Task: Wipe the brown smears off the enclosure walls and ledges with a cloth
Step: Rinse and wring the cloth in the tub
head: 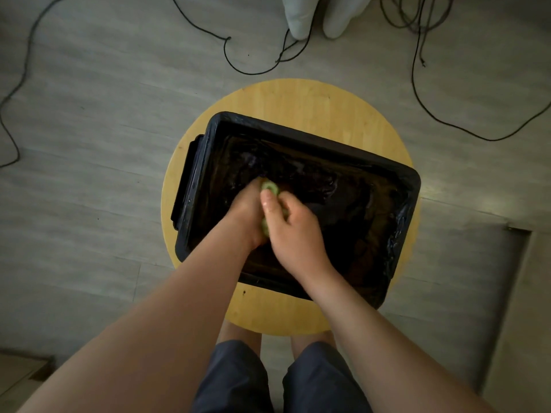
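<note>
A black rectangular bin (313, 138), lined with shiny black plastic, sits on a round wooden stool (298, 96). Both my hands are down inside it, close together near its left middle. My left hand (246, 208) and my right hand (293, 225) together grip a small light-green wad, the cloth (269, 187); its rolled end sticks out above my right thumb and another bit shows between the hands lower down. The bin's inside is very dark and I cannot make out any brown smears.
Black cables (253, 70) trail over the grey floor beyond and left of the stool. Another person's white-covered feet (301, 16) stand at the top edge. My knees in dark shorts (238, 380) are just below the stool. A pale step lies at right.
</note>
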Motion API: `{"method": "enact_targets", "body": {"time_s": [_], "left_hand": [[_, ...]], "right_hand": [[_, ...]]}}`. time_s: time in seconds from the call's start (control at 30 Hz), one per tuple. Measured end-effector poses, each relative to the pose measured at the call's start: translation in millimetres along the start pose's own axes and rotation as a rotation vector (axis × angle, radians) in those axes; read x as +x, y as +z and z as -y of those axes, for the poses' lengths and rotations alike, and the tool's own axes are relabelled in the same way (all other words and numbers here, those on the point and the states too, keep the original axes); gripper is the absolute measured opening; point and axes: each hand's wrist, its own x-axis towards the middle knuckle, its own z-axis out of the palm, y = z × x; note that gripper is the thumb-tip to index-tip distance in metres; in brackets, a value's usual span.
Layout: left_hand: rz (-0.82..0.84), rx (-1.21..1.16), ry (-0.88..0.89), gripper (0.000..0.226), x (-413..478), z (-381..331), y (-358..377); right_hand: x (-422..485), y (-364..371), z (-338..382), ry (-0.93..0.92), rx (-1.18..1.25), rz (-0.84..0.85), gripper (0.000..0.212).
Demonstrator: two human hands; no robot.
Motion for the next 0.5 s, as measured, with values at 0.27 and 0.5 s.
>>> {"method": "enact_targets", "body": {"time_s": [0.27, 0.5], "left_hand": [[0.026, 0.149, 0.062, 0.033, -10.4, -10.4, 4.0], [-0.003, 0.170, 0.093, 0.051, -13.7, 1.5, 4.9]], "right_hand": [[10.0, 11.6, -9.8, -0.334, -0.351, -0.218, 0.050], [43.5, -6.4, -34.8, 0.004, -0.377, -0.365, 0.051]]}}
